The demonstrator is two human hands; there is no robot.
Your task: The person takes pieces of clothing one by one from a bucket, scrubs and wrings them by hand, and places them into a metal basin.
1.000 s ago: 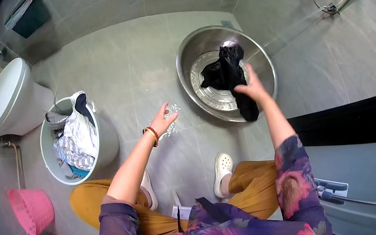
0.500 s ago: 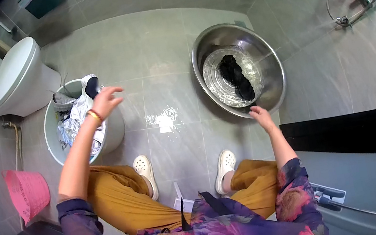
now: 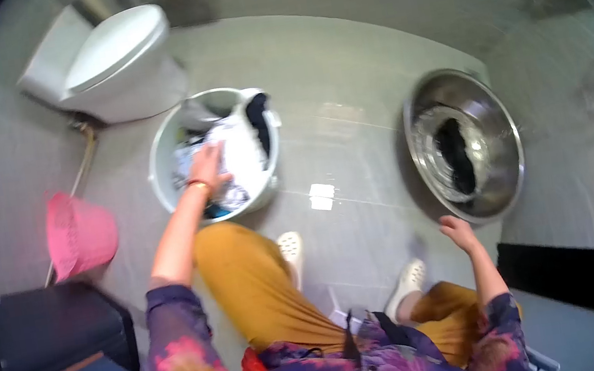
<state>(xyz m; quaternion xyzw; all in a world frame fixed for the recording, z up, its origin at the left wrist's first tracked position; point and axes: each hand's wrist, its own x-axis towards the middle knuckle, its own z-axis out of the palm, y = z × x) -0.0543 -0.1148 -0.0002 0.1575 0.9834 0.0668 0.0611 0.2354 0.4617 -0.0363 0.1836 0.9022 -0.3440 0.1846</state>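
Left hand [image 3: 209, 169] now over bucket [image 3: 164, 159] on tiles [image 3: 365, 229]

On the floor [image 3: 353, 146] ahead of you, the bucket [image 3: 168, 155] stood to the left with clothes [image 3: 239, 148] inside it and your left hand [image 3: 210, 171] over them, while the basin [image 3: 503, 143] lay well apart to the right with a garment [image 3: 454, 158] in it and your right hand [image 3: 460, 232] just beside its near rim. Behind the bucket, at the far left, stood the toilet [image 3: 121, 62]; the basket [image 3: 82, 237] was to the bucket's left and nearer you.
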